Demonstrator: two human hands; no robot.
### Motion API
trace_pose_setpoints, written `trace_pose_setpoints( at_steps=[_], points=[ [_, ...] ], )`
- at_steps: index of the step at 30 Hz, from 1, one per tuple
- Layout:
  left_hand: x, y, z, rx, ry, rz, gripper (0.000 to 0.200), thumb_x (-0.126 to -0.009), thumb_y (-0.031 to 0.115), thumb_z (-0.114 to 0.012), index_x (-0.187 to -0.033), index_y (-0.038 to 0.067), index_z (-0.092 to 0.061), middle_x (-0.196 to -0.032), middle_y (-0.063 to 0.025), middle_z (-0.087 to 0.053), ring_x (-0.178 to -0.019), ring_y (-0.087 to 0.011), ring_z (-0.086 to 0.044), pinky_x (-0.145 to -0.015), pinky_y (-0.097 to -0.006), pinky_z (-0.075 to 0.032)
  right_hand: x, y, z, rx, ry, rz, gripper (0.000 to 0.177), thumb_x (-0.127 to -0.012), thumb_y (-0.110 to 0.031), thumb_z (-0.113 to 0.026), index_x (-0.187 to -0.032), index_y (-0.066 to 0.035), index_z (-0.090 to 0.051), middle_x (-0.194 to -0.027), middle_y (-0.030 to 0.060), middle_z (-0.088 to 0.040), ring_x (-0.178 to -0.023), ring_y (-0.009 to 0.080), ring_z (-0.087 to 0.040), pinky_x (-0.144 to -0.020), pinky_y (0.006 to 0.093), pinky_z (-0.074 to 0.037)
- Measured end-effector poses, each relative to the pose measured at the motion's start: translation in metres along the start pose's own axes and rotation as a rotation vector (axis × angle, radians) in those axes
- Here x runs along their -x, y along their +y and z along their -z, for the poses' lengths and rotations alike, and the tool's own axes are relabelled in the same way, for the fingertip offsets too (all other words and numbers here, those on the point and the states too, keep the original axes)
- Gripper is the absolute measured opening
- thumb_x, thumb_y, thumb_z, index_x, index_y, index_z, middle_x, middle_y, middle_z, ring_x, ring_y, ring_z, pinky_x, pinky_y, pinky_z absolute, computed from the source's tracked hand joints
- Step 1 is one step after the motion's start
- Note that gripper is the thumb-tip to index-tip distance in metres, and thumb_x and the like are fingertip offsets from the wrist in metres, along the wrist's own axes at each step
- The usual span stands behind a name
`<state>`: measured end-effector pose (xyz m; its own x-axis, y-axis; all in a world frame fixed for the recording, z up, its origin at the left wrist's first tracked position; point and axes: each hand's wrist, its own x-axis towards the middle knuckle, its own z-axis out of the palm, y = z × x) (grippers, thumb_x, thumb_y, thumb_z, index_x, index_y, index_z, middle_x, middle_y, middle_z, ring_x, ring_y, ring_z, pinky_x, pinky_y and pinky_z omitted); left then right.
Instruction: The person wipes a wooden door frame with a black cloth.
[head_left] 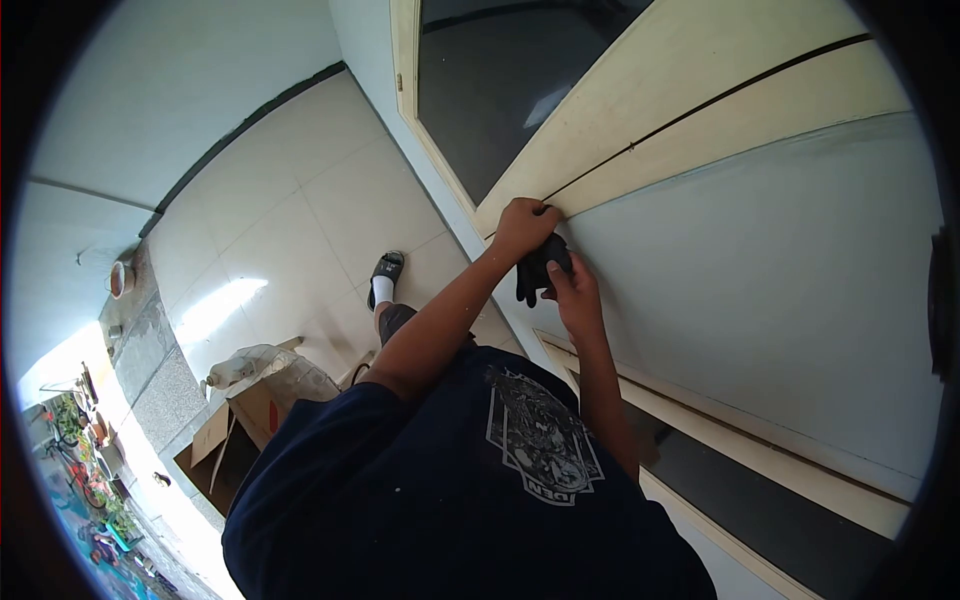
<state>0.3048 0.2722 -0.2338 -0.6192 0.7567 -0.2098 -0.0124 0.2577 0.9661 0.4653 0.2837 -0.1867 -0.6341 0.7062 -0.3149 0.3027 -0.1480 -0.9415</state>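
My left hand (525, 228) is closed, with a bit of black material showing between its thumb and fingers. Just below it hangs a black glove (535, 272), crumpled, with finger-like ends pointing down. Closed on the other side of the glove is my right hand (577, 292), its thumb pressed on the dark fabric. Both hands are close together in front of a cream ledge. A thin black line, like a cord or a gap, (700, 108) runs along this ledge and ends near my left hand. Part of the glove is hidden behind my fingers.
A dark glass panel (500, 90) sits in a cream frame beyond my hands. Pale wall (750, 270) lies to the right. On the left are a tiled floor (290, 200), an open cardboard box (225, 440) and a plastic bottle (232, 370). My slippered foot (386, 272) stands on the tiles.
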Motion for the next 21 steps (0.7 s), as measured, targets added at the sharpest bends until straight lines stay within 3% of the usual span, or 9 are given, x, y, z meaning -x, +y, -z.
trace_pose_setpoints(
  at_steps=[1,3,6,10,12,13,15,18,21],
  points=[
    [-0.009,-0.031,-0.006,0.000,-0.002,-0.004,0.036,-0.080,0.030,-0.060,-0.077,-0.004,-0.071,-0.065,-0.0150,-0.067,-0.059,-0.0215,-0.064,-0.061,-0.0350,-0.052,-0.006,0.015,-0.003,0.039,-0.037,-0.086,0.032,-0.100,-0.021,-0.058,-0.126,-0.003,-0.054,-0.100,0.0064,-0.068,-0.084,0.0145,-0.067,-0.068,0.0287,-0.053],
    [-0.026,-0.082,-0.011,-0.047,-0.073,0.180,0.037,-0.079,0.032,-0.060,-0.074,-0.002,-0.071,-0.070,-0.0212,-0.068,-0.064,-0.0320,-0.069,-0.065,-0.0413,-0.054,-0.023,0.049,-0.013,0.036,-0.031,-0.163,0.032,-0.100,-0.021,-0.057,-0.127,-0.003,-0.053,-0.100,0.0066,-0.068,-0.084,0.0152,-0.067,-0.068,0.0289,-0.054],
    [-0.025,-0.081,-0.007,-0.119,-0.053,0.112,0.037,-0.079,0.033,-0.061,-0.072,-0.003,-0.070,-0.068,-0.0219,-0.067,-0.063,-0.0326,-0.068,-0.064,-0.0412,-0.053,-0.030,0.068,-0.017,0.055,-0.009,-0.255,0.031,-0.100,-0.021,-0.056,-0.126,-0.004,-0.054,-0.099,0.0068,-0.068,-0.083,0.0161,-0.068,-0.068,0.0300,-0.054],
    [0.003,-0.001,0.009,-0.032,0.004,-0.021,0.038,-0.080,0.033,-0.060,-0.071,-0.003,-0.068,-0.067,-0.0226,-0.065,-0.062,-0.0333,-0.067,-0.064,-0.0418,-0.053,-0.005,0.021,-0.014,-0.055,0.018,-0.099,0.031,-0.101,-0.020,-0.056,-0.127,-0.004,-0.054,-0.101,0.0058,-0.067,-0.084,0.0152,-0.068,-0.069,0.0301,-0.054],
    [0.018,0.035,0.010,0.025,0.055,-0.056,0.038,-0.082,0.033,-0.061,-0.074,-0.003,-0.070,-0.063,-0.0153,-0.065,-0.058,-0.0229,-0.064,-0.061,-0.0362,-0.051,0.005,0.003,-0.009,-0.112,0.025,-0.020,0.031,-0.101,-0.019,-0.055,-0.128,-0.004,-0.053,-0.101,0.0054,-0.067,-0.084,0.0148,-0.067,-0.069,0.0300,-0.053],
    [0.013,0.033,0.008,0.017,0.059,-0.034,0.038,-0.080,0.033,-0.060,-0.072,-0.004,-0.067,-0.066,-0.0238,-0.063,-0.062,-0.0350,-0.066,-0.065,-0.0442,-0.053,0.007,-0.002,-0.006,-0.089,0.012,0.001,0.031,-0.101,-0.019,-0.055,-0.128,-0.004,-0.053,-0.102,0.0053,-0.067,-0.085,0.0144,-0.067,-0.070,0.0296,-0.053],
    [-0.006,-0.008,0.000,-0.037,0.069,-0.013,0.038,-0.079,0.033,-0.060,-0.073,-0.004,-0.068,-0.068,-0.0239,-0.065,-0.064,-0.0362,-0.067,-0.066,-0.0445,-0.053,0.002,0.002,-0.005,-0.065,0.000,0.029,0.031,-0.101,-0.018,-0.055,-0.128,-0.004,-0.053,-0.103,0.0052,-0.067,-0.085,0.0140,-0.067,-0.070,0.0292,-0.053],
    [-0.030,-0.098,-0.013,-0.078,0.004,0.099,0.038,-0.079,0.033,-0.060,-0.078,-0.003,-0.072,-0.074,-0.0239,-0.068,-0.070,-0.0391,-0.069,-0.071,-0.0449,-0.055,-0.026,0.057,-0.014,-0.002,-0.050,-0.164,0.031,-0.101,-0.018,-0.054,-0.128,-0.004,-0.053,-0.104,0.0055,-0.068,-0.085,0.0145,-0.068,-0.071,0.0294,-0.052],
    [-0.035,-0.122,-0.025,-0.277,0.010,0.134,0.035,-0.081,0.031,-0.061,-0.077,-0.002,-0.072,-0.069,-0.0179,-0.069,-0.064,-0.0263,-0.068,-0.064,-0.0385,-0.053,-0.036,0.090,-0.021,0.070,-0.017,-0.305,0.033,-0.100,-0.017,-0.054,-0.131,-0.005,-0.052,-0.103,0.0059,-0.067,-0.086,0.0173,-0.069,-0.071,0.0320,-0.053]
  ],
)
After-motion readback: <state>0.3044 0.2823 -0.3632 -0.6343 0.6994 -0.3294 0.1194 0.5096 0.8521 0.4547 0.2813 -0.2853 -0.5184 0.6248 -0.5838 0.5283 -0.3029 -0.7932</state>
